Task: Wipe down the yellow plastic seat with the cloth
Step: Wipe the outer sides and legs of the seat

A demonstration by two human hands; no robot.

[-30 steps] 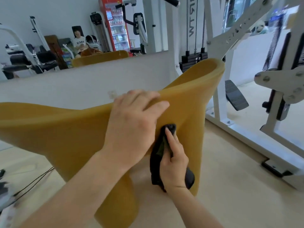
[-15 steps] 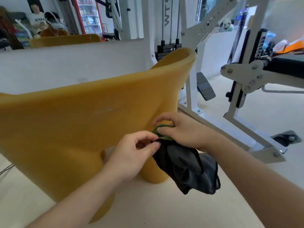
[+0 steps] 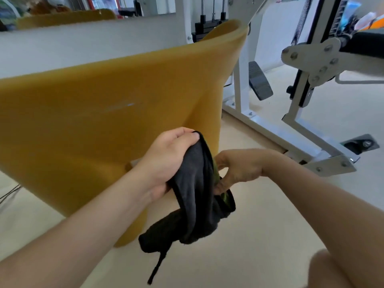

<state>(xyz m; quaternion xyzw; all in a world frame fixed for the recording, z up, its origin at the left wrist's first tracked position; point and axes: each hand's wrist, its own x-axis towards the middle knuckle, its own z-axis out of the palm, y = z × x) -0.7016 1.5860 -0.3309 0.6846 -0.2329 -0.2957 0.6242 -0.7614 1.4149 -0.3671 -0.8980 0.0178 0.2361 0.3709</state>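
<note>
The yellow plastic seat [image 3: 99, 113] fills the left and middle of the head view, its curved back rising to a rounded tip at the upper right. A black cloth [image 3: 193, 196] with a green edge hangs in front of the seat's lower right side, a thin strand dangling toward the floor. My left hand [image 3: 168, 161] grips the cloth's upper part, fingers curled over its top. My right hand [image 3: 236, 169] pinches the cloth from the right side. Both hands are just off the seat's surface.
A white weight machine [image 3: 307, 84] with a black pedal [image 3: 259, 80] and floor frame stands close on the right. A weight stack [image 3: 209, 23] sits behind the seat's tip. A low white wall runs behind the seat. Black cables lie on the beige floor at far left.
My left hand left the seat's top rim and came down to take the cloth. The cloth came off the seat and now hangs between both hands. The view shifted right and nearer.
</note>
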